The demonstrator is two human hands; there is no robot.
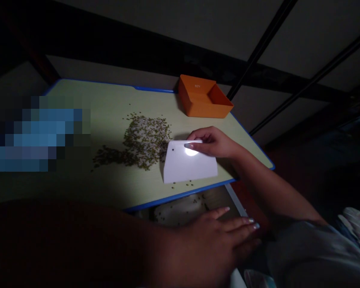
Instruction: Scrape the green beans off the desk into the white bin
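Note:
My right hand (211, 142) grips a white plastic scraper (192, 166) by its top edge, thumb on the near face. The scraper stands on edge on the pale table (87, 104), touching the right side of a spread heap of small greenish-brown grains (147, 140). A few loose grains lie just in front of it. In the foreground my left hand (216, 240) is stretched out, fingers spread, over an open drawer (222, 198) under the table edge. A pale container (180, 210) with scattered grains shows inside the drawer, partly hidden by that hand.
An orange open box (208, 98) stands at the table's far right corner. A blue rim (180, 196) edges the table. A pixelated bluish patch covers the left side. Dark-framed panels rise behind, and some cloth (358, 226) lies at the right.

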